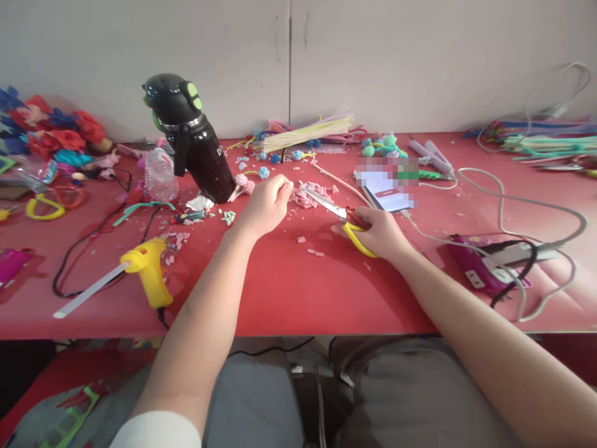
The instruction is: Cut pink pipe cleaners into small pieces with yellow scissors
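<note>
My left hand (267,204) is closed in a pinch above the red table (280,292), just left of a pile of short pink pieces (308,195). Whatever lies between its fingertips is too small to name. In my right hand (380,234) are scissors (352,229) with yellow and red handles. Their blades point up and left over the pink pile and look slightly parted. A few loose pink pieces (314,252) lie on the table between my hands. Behind the scissors runs a long pale pink stem (342,182).
A black bottle (198,146) stands behind my left hand. At the left lies a yellow glue gun (150,269) with a cord. Bundled stems (308,134) lie at the back. A phone (387,190), white cables and a purple power strip (480,264) are on the right.
</note>
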Action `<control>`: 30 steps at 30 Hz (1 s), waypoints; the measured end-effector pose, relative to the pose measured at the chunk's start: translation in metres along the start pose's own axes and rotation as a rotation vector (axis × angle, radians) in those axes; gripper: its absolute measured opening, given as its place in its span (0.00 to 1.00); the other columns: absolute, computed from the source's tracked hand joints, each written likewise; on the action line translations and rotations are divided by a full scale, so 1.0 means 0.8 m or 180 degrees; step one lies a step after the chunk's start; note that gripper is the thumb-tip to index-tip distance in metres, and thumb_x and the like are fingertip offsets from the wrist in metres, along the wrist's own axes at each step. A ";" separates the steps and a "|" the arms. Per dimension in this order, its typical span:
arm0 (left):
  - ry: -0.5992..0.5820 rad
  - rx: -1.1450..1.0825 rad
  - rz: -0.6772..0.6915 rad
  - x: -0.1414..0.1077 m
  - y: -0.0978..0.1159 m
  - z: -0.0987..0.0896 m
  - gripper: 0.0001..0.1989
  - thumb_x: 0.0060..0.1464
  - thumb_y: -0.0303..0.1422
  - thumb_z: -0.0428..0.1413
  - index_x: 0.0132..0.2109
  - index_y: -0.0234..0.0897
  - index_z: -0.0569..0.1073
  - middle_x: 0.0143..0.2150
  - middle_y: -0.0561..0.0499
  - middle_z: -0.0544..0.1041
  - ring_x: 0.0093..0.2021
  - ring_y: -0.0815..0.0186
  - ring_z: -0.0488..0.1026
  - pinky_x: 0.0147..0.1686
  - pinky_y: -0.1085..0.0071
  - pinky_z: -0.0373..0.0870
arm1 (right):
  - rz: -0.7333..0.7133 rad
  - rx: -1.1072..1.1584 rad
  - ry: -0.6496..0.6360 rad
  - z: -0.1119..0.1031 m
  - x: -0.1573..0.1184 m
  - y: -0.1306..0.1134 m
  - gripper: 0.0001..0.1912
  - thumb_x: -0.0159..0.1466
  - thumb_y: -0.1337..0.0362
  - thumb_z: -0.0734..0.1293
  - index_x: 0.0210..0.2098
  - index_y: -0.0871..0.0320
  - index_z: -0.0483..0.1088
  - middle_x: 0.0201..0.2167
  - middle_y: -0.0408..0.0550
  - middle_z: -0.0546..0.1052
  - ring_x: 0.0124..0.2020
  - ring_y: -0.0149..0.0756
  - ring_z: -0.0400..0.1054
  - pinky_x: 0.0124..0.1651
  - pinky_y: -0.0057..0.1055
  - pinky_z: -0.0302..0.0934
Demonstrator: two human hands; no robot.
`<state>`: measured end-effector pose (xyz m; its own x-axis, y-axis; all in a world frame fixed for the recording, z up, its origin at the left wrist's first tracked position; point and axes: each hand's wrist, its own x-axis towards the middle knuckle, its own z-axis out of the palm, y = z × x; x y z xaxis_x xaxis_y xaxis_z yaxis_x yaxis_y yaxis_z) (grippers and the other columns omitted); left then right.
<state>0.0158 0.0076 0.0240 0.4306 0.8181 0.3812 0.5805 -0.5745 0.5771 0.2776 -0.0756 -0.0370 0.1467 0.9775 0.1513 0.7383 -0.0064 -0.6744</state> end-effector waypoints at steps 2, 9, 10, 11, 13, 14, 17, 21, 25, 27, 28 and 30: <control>0.0012 -0.0005 -0.0017 0.000 0.002 -0.001 0.18 0.75 0.29 0.50 0.32 0.43 0.60 0.27 0.53 0.68 0.32 0.63 0.68 0.37 0.65 0.63 | 0.0008 -0.0008 -0.0034 0.000 0.000 0.000 0.35 0.52 0.28 0.73 0.25 0.52 0.60 0.22 0.38 0.56 0.28 0.32 0.51 0.31 0.35 0.48; 0.0003 -0.0058 -0.0021 -0.001 0.003 0.001 0.18 0.75 0.30 0.50 0.31 0.43 0.59 0.27 0.53 0.67 0.31 0.63 0.66 0.36 0.64 0.62 | 0.0009 -0.0069 -0.0066 -0.001 0.001 -0.002 0.39 0.50 0.23 0.72 0.24 0.51 0.56 0.22 0.38 0.55 0.28 0.32 0.49 0.31 0.35 0.46; 0.0009 -0.0063 -0.0019 -0.001 0.003 0.001 0.18 0.75 0.30 0.49 0.31 0.43 0.59 0.27 0.53 0.67 0.31 0.63 0.66 0.36 0.63 0.62 | 0.0007 -0.0068 -0.0065 -0.001 0.002 -0.002 0.40 0.50 0.23 0.72 0.24 0.51 0.55 0.22 0.38 0.55 0.28 0.32 0.48 0.31 0.35 0.46; 0.0014 -0.0067 -0.0016 -0.002 0.002 0.002 0.18 0.75 0.30 0.49 0.32 0.43 0.59 0.27 0.53 0.68 0.31 0.63 0.66 0.36 0.63 0.62 | 0.0005 -0.0069 -0.0059 -0.001 0.002 -0.002 0.41 0.50 0.22 0.72 0.24 0.51 0.54 0.22 0.38 0.54 0.29 0.32 0.48 0.31 0.35 0.45; 0.0008 -0.0066 -0.0016 -0.002 0.002 0.002 0.18 0.75 0.30 0.49 0.32 0.43 0.60 0.28 0.53 0.68 0.31 0.63 0.67 0.36 0.63 0.62 | 0.0011 -0.0082 -0.0040 0.000 0.003 -0.002 0.42 0.49 0.22 0.72 0.23 0.51 0.52 0.22 0.38 0.54 0.29 0.32 0.46 0.32 0.36 0.44; -0.0003 -0.0060 -0.0018 -0.002 0.002 0.001 0.18 0.75 0.30 0.49 0.32 0.43 0.60 0.28 0.53 0.68 0.31 0.63 0.67 0.36 0.63 0.61 | 0.0017 -0.0098 -0.0033 0.001 0.004 -0.001 0.43 0.49 0.21 0.72 0.23 0.52 0.51 0.22 0.39 0.53 0.29 0.32 0.46 0.32 0.36 0.43; -0.0025 -0.0031 -0.0028 -0.001 0.003 0.000 0.17 0.75 0.29 0.50 0.32 0.42 0.61 0.28 0.53 0.68 0.32 0.63 0.67 0.37 0.64 0.61 | 0.0023 -0.0132 0.0000 0.001 0.004 -0.001 0.42 0.50 0.22 0.72 0.23 0.52 0.52 0.22 0.39 0.54 0.29 0.32 0.46 0.32 0.36 0.43; 0.0005 0.0003 -0.0041 -0.001 0.003 -0.001 0.17 0.74 0.29 0.50 0.33 0.42 0.62 0.28 0.53 0.69 0.32 0.63 0.68 0.37 0.65 0.62 | 0.0048 -0.0033 0.0056 0.001 0.002 -0.003 0.39 0.51 0.24 0.72 0.24 0.52 0.56 0.23 0.39 0.55 0.28 0.32 0.49 0.32 0.35 0.46; 0.0033 0.0043 -0.0042 -0.001 0.002 -0.001 0.17 0.74 0.28 0.51 0.32 0.42 0.62 0.28 0.54 0.69 0.32 0.64 0.68 0.36 0.65 0.62 | 0.0031 -0.0024 0.0005 0.000 0.000 -0.003 0.37 0.51 0.27 0.73 0.25 0.51 0.56 0.22 0.38 0.55 0.28 0.32 0.49 0.31 0.35 0.47; 0.0034 0.0044 -0.0046 -0.001 0.002 -0.001 0.17 0.74 0.28 0.51 0.32 0.42 0.62 0.28 0.54 0.68 0.32 0.64 0.68 0.36 0.65 0.61 | 0.0024 -0.0040 -0.0012 0.001 0.000 -0.002 0.37 0.51 0.28 0.74 0.24 0.51 0.55 0.22 0.38 0.55 0.28 0.32 0.50 0.31 0.35 0.47; 0.0033 0.0042 -0.0051 -0.001 0.003 -0.001 0.17 0.73 0.28 0.51 0.32 0.42 0.62 0.28 0.54 0.68 0.32 0.64 0.68 0.36 0.65 0.61 | 0.0020 -0.0045 -0.0011 0.001 0.000 -0.001 0.37 0.51 0.28 0.74 0.24 0.51 0.55 0.22 0.38 0.55 0.28 0.32 0.50 0.31 0.35 0.47; 0.0026 0.0033 -0.0064 -0.002 0.004 -0.002 0.17 0.73 0.28 0.51 0.32 0.42 0.62 0.28 0.54 0.68 0.32 0.64 0.67 0.36 0.65 0.61 | 0.0010 -0.0048 0.0001 0.001 0.001 -0.001 0.38 0.51 0.27 0.73 0.24 0.51 0.54 0.22 0.38 0.55 0.28 0.32 0.49 0.31 0.35 0.47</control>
<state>0.0163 0.0048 0.0264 0.4132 0.8296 0.3756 0.5960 -0.5581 0.5773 0.2764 -0.0750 -0.0372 0.1491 0.9775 0.1495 0.7477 -0.0125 -0.6639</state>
